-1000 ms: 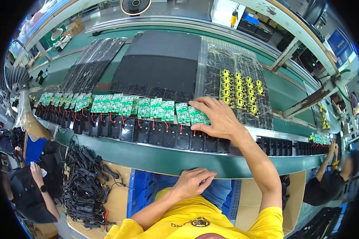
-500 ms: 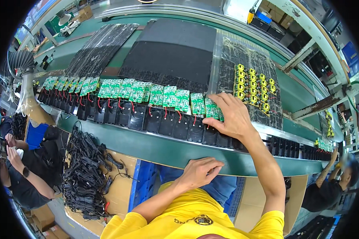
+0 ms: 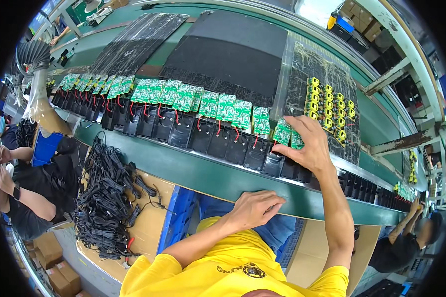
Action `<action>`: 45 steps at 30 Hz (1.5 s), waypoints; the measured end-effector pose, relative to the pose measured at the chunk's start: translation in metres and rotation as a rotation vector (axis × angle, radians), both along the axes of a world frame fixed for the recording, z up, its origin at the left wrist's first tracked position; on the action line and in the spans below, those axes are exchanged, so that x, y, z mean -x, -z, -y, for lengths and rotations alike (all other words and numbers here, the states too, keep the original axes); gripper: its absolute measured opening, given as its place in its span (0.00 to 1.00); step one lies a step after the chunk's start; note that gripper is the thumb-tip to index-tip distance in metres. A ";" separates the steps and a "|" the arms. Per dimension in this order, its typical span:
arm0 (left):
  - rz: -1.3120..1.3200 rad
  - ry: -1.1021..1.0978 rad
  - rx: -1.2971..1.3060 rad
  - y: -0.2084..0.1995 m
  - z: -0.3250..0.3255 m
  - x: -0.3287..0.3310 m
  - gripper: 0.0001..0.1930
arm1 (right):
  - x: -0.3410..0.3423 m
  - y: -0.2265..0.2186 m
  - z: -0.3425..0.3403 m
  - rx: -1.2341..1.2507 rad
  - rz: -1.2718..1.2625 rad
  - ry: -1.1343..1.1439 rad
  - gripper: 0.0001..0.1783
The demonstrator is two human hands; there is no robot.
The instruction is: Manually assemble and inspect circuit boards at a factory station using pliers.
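Observation:
My right hand (image 3: 311,147) reaches over the row of black plastic cases, its thumb and fingers spanning a green circuit board (image 3: 282,132) at its lower and upper edges. Another green board (image 3: 297,140) sits partly beneath that hand. Each board nearby is joined by red wire to a black case (image 3: 256,157); the boards lean above the cases in a long row running left. My left hand (image 3: 256,210) rests on the green bench's near edge (image 3: 203,179), fingers loosely curled together, with nothing visible in it.
Black mats (image 3: 228,47) lie behind the row, one bearing yellow-cored components (image 3: 328,106). A heap of black cables (image 3: 106,203) sits on cardboard at the lower left. A bent duct (image 3: 44,111) stands at left. Co-workers (image 3: 34,198) sit on both sides.
The view has shifted, so the bench appears farther up and right. My right hand stays at the same boards, which sit slightly farther from their left neighbour. My left hand keeps its pose.

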State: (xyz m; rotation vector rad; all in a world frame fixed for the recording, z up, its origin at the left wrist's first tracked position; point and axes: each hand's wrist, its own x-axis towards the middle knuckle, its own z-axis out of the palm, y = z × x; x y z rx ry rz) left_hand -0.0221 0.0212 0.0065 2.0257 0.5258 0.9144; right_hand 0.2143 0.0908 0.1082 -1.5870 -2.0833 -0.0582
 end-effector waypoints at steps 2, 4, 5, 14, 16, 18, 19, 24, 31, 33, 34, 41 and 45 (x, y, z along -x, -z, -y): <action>0.037 -0.012 -0.022 0.004 -0.001 -0.001 0.09 | 0.001 -0.008 0.007 -0.064 -0.022 0.021 0.43; 0.062 -0.025 -0.027 0.004 -0.001 -0.003 0.09 | 0.005 -0.021 0.010 -0.091 -0.026 0.026 0.42; 0.047 -0.036 -0.034 0.003 0.000 -0.004 0.09 | 0.010 -0.033 0.011 -0.093 -0.063 0.034 0.42; 0.087 0.006 -0.016 -0.001 -0.006 0.008 0.10 | 0.126 -0.063 -0.050 -0.083 -0.157 -0.020 0.39; 0.119 0.027 0.014 0.001 -0.004 0.008 0.09 | 0.141 -0.037 -0.071 -0.066 -0.136 0.024 0.39; 0.141 0.054 0.058 0.001 0.000 0.008 0.08 | 0.148 -0.005 -0.090 -0.109 0.003 0.031 0.42; 0.134 0.068 0.052 0.000 -0.003 0.009 0.08 | 0.149 -0.010 -0.091 -0.116 -0.003 0.045 0.42; 0.157 0.067 0.138 -0.002 -0.004 0.014 0.08 | 0.145 -0.058 -0.062 -0.289 -0.223 -0.042 0.45; 0.115 0.101 0.155 -0.011 -0.011 0.009 0.09 | 0.061 -0.115 0.050 -0.342 -0.498 0.084 0.36; 0.113 0.131 0.161 -0.018 -0.014 0.005 0.11 | 0.047 -0.113 0.089 -0.312 -0.701 0.155 0.31; 0.100 0.119 0.175 -0.012 -0.016 0.006 0.10 | 0.040 -0.101 0.100 -0.294 -0.692 0.182 0.29; -0.018 0.314 0.340 -0.028 -0.018 0.011 0.08 | -0.001 -0.072 0.177 -0.230 -0.659 0.422 0.20; 0.062 0.335 0.384 -0.070 -0.024 0.003 0.11 | -0.008 -0.102 0.180 -0.253 -0.662 0.476 0.20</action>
